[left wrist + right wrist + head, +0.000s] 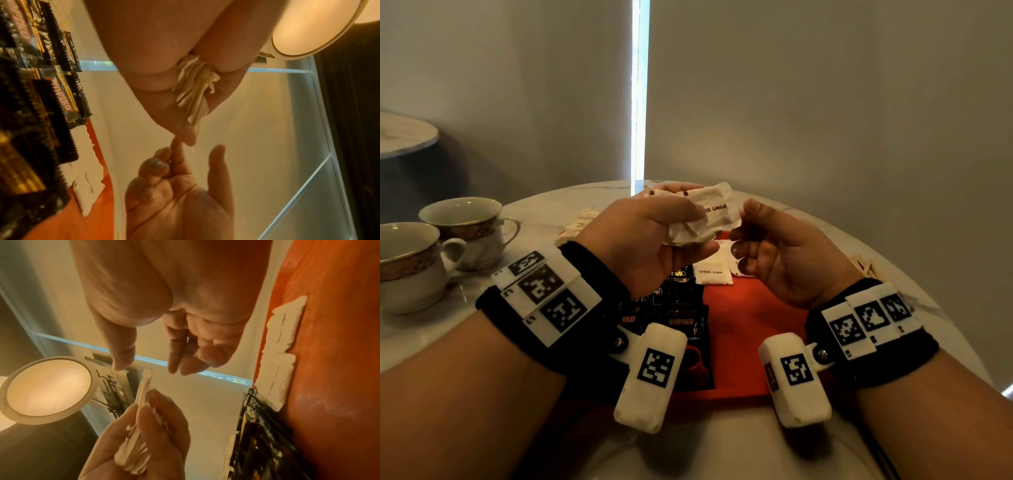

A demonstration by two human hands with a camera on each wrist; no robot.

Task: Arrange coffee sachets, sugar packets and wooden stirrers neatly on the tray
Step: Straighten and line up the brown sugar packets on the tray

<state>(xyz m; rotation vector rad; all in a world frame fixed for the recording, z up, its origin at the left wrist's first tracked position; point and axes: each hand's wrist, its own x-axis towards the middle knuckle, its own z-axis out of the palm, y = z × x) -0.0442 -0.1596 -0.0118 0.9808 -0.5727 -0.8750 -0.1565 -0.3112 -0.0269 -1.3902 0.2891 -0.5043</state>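
My left hand [688, 226] grips a crumpled bunch of white sugar packets [709, 216] above the far end of the red tray [743, 329]. The left wrist view shows the packet bunch [193, 94] pinched between thumb and fingers. My right hand [744, 226] hovers just right of the bunch, fingers loosely curled and holding nothing. Black coffee sachets [678, 308] lie overlapping on the tray's left half. Two sugar packets [281, 331] lie flat at the tray's far end. Wooden stirrers [863, 267] lie on the table right of the tray.
Two gold-rimmed teacups [465, 226] stand on the round marble table [544, 209] at the left. A pale pile [582, 222] lies on the table behind my left wrist. The tray's right half shows bare red. A wall and a bright window slit are behind.
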